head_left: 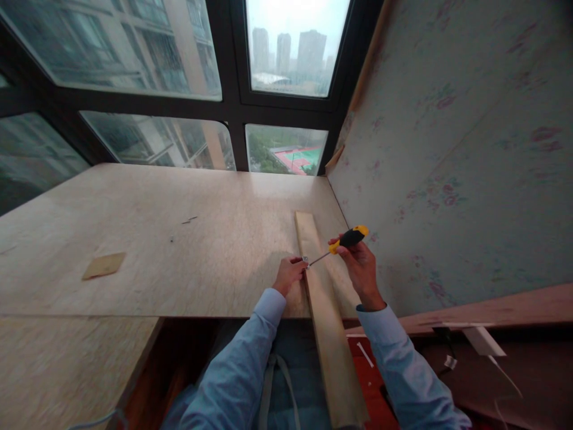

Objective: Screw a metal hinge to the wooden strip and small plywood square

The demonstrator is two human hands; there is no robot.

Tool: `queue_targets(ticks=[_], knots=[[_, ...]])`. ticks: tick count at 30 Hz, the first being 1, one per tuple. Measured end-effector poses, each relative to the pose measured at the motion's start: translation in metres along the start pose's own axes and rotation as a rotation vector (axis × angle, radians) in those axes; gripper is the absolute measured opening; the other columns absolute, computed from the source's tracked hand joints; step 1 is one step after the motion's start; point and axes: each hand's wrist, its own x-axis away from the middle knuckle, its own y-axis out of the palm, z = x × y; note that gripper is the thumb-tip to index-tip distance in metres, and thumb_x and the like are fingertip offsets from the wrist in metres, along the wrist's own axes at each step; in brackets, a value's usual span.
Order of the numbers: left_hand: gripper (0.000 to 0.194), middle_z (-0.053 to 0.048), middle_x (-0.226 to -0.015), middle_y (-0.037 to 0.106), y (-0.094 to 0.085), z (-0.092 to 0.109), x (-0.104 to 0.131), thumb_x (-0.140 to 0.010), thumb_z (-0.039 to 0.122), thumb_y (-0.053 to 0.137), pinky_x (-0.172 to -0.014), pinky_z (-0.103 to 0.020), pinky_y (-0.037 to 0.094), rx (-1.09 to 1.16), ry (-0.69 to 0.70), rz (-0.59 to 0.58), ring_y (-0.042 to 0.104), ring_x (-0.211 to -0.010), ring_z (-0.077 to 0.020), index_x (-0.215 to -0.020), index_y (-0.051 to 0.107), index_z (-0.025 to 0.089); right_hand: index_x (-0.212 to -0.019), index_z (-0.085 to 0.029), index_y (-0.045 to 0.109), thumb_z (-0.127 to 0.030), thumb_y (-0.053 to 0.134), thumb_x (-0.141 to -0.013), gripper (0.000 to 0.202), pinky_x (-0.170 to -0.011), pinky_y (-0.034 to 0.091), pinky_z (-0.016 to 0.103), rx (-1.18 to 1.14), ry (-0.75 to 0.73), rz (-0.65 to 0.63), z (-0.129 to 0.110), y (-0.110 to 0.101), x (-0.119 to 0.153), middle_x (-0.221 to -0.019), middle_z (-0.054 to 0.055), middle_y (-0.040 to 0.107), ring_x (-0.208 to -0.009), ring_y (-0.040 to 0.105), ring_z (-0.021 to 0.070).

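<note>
A long pale wooden board point(324, 304) lies partly on the stone ledge and sticks out past its front edge towards me. My right hand point(359, 266) is closed around a yellow and black screwdriver point(351, 237), whose shaft slants down left to the board. At its tip, a small metal piece point(305, 259) sits on the board's left edge. The fingers of my left hand point(290, 273) are pressed together on that piece, beside the screwdriver tip.
On the ledge point(215, 257) lie a brown cardboard piece point(104, 266), thin screws or nails point(189, 220) and a tiny dark item point(172, 239). Windows stand behind. A floral-papered wall point(447, 149) rises on the right, above a white device point(483, 340) with cables.
</note>
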Motion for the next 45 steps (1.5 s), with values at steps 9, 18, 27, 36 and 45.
queue_targets(ticks=[9, 18, 27, 36, 45], knots=[[0.012, -0.002, -0.064, 0.064, 0.003, 0.001, 0.001, -0.065, 0.015, 0.077, -0.046, -0.020, 0.031, -0.031, -0.003, -0.010, 0.050, -0.049, -0.0068, -0.074, 0.072, 0.009, -0.103, -0.023, 0.067, -0.039, 0.079, -0.077, 0.033, -0.089, 0.056, 0.043, 0.003, 0.043, -0.032, -0.003, 0.001, 0.007, -0.096, 0.004, 0.077, -0.092, 0.072, 0.0239], [0.017, -0.005, -0.068, 0.066, -0.002, 0.003, 0.004, -0.063, 0.017, 0.079, -0.048, -0.020, 0.033, -0.042, -0.012, -0.072, 0.053, -0.054, -0.0082, -0.078, 0.075, 0.009, -0.103, -0.024, 0.066, -0.038, 0.079, -0.077, 0.031, -0.088, 0.057, 0.044, 0.017, 0.025, -0.010, -0.012, 0.000, 0.017, -0.096, 0.004, 0.078, -0.092, 0.073, 0.0239], [0.023, -0.006, -0.071, 0.068, -0.003, 0.002, 0.004, -0.063, 0.023, 0.084, -0.053, -0.021, 0.040, -0.051, -0.015, -0.077, 0.058, -0.059, -0.0103, -0.080, 0.075, 0.010, -0.104, -0.024, 0.064, -0.040, 0.076, -0.080, 0.031, -0.087, 0.057, 0.045, 0.029, -0.045, 0.049, -0.017, 0.001, 0.019, -0.097, 0.005, 0.077, -0.093, 0.072, 0.0246], [0.023, -0.007, -0.076, 0.071, -0.001, 0.005, 0.006, -0.065, 0.020, 0.083, -0.057, -0.022, 0.044, -0.034, -0.040, -0.052, 0.062, -0.063, -0.0115, -0.084, 0.075, 0.010, -0.102, -0.023, 0.065, -0.039, 0.076, -0.080, 0.028, -0.086, 0.057, 0.043, 0.040, -0.016, 0.024, -0.009, 0.003, 0.022, -0.098, 0.005, 0.076, -0.093, 0.071, 0.0241], [0.023, -0.007, -0.074, 0.070, -0.003, 0.003, 0.005, -0.065, 0.020, 0.082, -0.054, -0.021, 0.042, -0.021, -0.023, -0.071, 0.060, -0.060, -0.0105, -0.084, 0.075, 0.009, -0.104, -0.023, 0.064, -0.041, 0.075, -0.081, 0.031, -0.088, 0.056, 0.043, 0.068, -0.016, 0.013, -0.009, 0.006, 0.021, -0.098, 0.006, 0.076, -0.094, 0.071, 0.0245]])
